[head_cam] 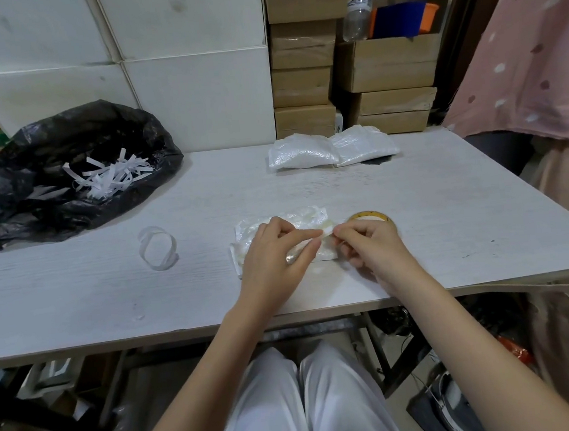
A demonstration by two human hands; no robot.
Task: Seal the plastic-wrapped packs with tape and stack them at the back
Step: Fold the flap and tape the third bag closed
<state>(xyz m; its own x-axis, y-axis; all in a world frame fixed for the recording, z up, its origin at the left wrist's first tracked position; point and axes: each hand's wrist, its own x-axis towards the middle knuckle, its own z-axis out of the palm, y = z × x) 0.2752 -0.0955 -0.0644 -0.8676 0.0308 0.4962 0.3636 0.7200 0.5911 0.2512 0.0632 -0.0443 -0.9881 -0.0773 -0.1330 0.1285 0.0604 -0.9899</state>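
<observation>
A white plastic-wrapped pack (297, 219) lies on the white table (111, 299) in front of me. My left hand (272, 254) rests on the pack and pinches the free end of a tape strip (326, 234). My right hand (369, 242) holds the yellowish tape roll (371, 215) just right of the pack, fingers pinching the same strip. The strip spans the short gap between my hands above the pack. Two more wrapped packs (332, 147) lie side by side at the back of the table.
A black rubbish bag (67, 186) with white paper strips sits at the back left. A clear plastic loop (158, 248) lies left of the pack. White boxes (160, 71) and cardboard boxes (302, 86) line the back. A person in pink (537, 55) stands at the right.
</observation>
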